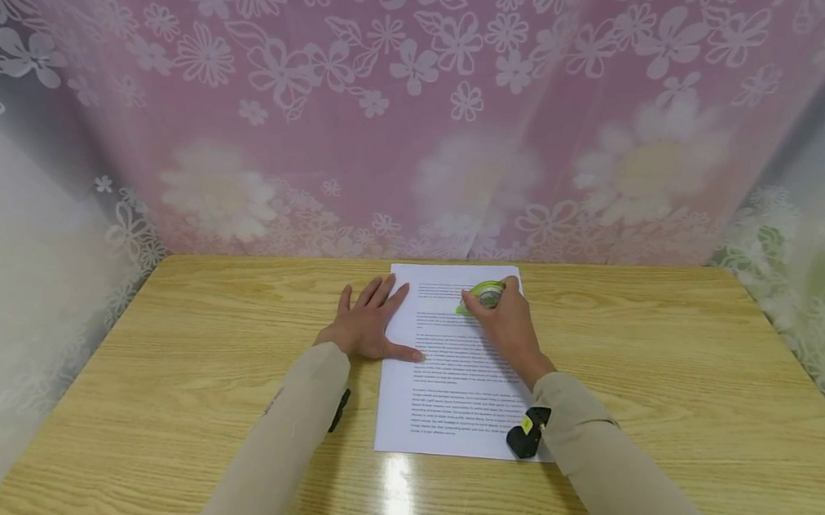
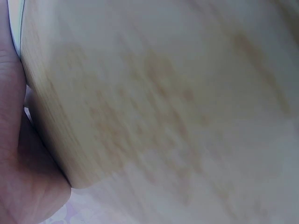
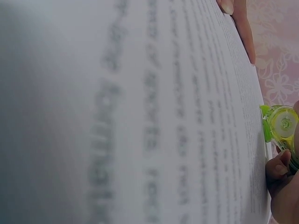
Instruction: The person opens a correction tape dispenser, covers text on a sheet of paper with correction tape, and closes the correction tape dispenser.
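Note:
A sheet of white paper (image 1: 392, 419) printed with black text lies on the table. My right hand (image 1: 516, 332) pinches a green, see-through correction tape dispenser (image 1: 486, 293) between thumb and fingers. Its tip is down at the upper lines of text. In the right wrist view the tape dispenser (image 3: 282, 123) shows its round reel, partly hidden by the hand. My left hand (image 1: 368, 326) rests with fingers spread across the sheet's left edge, its thumb reaching over the printed lines. Only part of the left hand (image 2: 28, 186) enters the left wrist view.
The wood-grain table (image 1: 223, 404) extends on both sides of the sheet. Behind it hangs a pink curtain (image 1: 363, 147) with white flowers, close to the table's far edge. A small black device (image 1: 528, 433) is worn at the right wrist, over the sheet's lower right corner.

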The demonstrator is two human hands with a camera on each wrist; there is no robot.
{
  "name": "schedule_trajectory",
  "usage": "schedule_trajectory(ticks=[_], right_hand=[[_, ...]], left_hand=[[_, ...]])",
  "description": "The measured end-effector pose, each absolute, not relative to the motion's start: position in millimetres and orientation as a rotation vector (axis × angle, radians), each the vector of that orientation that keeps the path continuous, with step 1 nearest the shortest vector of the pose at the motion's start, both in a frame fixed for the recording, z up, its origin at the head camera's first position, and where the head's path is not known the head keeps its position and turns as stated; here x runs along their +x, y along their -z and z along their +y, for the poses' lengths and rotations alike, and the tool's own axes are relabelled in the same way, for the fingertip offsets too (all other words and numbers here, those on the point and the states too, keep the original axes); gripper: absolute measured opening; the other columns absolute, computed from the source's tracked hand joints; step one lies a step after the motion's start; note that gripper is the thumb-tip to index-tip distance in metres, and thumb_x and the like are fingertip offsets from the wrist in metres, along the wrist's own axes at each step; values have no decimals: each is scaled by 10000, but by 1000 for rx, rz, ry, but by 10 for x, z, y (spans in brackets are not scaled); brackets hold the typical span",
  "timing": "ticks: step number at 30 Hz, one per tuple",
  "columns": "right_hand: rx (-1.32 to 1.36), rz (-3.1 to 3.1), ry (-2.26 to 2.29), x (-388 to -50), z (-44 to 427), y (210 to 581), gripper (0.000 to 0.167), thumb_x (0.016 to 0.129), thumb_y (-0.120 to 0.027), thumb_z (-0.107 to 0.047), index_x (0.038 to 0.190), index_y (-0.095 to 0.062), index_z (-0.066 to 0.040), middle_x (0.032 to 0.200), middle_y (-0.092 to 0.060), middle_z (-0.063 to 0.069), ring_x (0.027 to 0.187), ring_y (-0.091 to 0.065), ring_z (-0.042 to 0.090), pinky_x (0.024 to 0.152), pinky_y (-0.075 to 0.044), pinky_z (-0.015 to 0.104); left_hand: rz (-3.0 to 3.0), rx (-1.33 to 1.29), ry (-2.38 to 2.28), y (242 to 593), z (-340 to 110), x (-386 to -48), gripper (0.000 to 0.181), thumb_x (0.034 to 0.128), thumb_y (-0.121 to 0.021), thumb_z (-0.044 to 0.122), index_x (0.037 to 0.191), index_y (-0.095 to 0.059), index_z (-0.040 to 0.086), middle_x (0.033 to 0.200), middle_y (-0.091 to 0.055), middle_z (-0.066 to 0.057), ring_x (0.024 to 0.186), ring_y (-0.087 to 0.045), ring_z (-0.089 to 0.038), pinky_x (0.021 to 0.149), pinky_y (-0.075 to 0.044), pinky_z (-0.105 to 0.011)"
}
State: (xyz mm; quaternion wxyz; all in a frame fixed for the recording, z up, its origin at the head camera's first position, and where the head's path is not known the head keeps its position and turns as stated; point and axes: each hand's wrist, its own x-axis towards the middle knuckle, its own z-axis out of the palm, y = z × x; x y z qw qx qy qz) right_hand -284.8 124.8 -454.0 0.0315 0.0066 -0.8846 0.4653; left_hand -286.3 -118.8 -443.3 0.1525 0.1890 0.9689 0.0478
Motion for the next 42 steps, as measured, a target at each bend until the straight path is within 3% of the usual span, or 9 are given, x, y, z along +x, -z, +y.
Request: schedule_trajectory(ticks=[33,42], right_hand=[[-35,-2778,-1375,-2854,1397,4500,681,891,-654,-429,1262,-344,50,1005,-559,194,851,-582,278,725,-480,372],[-48,-2774,-1378,-2864,1444,4509,679,889,-655,-432,1264,-348,44,985,-563,179,812,-589,267,681,-484,353]], left_hand=[[2791,550,-141,4416,-1187,-2848,1180,664,-493,880,1547,7,278,1592,95,-6,1446,65,-222,1088,33,-595],[2788,537,-138,4414,-1178,-2855,1189,657,-496,883,1548,7,276,1593,96,-5,1446,71,-222,1090,42,-589]])
